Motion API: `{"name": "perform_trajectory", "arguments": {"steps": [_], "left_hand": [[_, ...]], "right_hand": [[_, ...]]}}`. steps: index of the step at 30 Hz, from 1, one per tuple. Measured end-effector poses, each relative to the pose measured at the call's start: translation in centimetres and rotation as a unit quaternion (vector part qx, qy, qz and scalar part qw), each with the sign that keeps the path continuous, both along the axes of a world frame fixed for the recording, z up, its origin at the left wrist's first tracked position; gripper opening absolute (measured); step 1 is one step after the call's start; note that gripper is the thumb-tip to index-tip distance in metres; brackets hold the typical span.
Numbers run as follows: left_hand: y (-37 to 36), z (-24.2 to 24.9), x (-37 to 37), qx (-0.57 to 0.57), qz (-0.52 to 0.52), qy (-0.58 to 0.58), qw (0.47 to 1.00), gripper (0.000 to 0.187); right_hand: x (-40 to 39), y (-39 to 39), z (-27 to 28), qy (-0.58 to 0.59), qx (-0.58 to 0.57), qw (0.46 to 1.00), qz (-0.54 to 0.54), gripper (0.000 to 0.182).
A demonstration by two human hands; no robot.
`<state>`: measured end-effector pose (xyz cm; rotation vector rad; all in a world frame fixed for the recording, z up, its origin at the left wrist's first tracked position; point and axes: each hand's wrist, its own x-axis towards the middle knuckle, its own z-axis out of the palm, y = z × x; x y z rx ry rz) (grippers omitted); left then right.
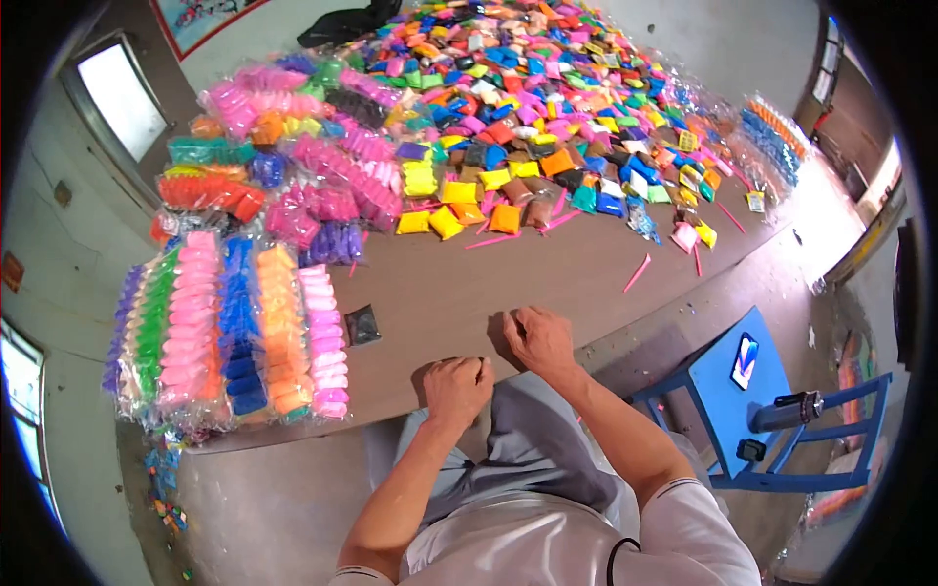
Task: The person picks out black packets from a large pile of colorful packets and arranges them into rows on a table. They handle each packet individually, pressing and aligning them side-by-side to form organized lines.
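Note:
My left hand (457,388) rests closed at the near edge of the brown table (430,283), its fingers curled under. Just right of it, my right hand (539,337) is also closed, a little farther in on the table. Nothing shows in either hand, though the insides of the fingers are hidden. A small black packet (362,325) lies left of my hands. Beyond it, long clear bags of colourful packets (239,327) stand side by side at the table's left end.
A large heap of colourful packets (528,107) covers the far part of the table. Pink sticks (636,273) lie before it. At the right, a blue chair (718,391) holds a phone (745,361), a dark bottle (787,411) and a small black device (751,450).

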<state>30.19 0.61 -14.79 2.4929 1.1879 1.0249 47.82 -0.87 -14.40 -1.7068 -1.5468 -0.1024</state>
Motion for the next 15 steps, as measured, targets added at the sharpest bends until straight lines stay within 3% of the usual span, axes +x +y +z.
{"name": "perform_trajectory", "arguments": {"steps": [5, 12, 14, 15], "left_hand": [[2.3, 1.4, 0.3, -0.144, 0.003, 0.014, 0.990, 0.035], [5.7, 1.5, 0.8, -0.095, 0.030, -0.005, 0.995, 0.033], [5.9, -0.3, 0.6, 0.011, 0.018, 0.033, 0.999, 0.029], [5.8, -0.3, 0.7, 0.010, 0.015, 0.030, 0.999, 0.029]], "right_hand": [[0.3, 0.0, -0.7, -0.026, -0.005, 1.000, -0.001, 0.031], [0.2, 0.0, -0.7, -0.042, -0.010, 0.999, 0.003, 0.029], [0.0, -0.2, -0.6, -0.037, -0.020, 0.999, 0.000, 0.028], [0.1, -0.1, -0.3, -0.033, -0.027, 0.999, -0.001, 0.028]]}}
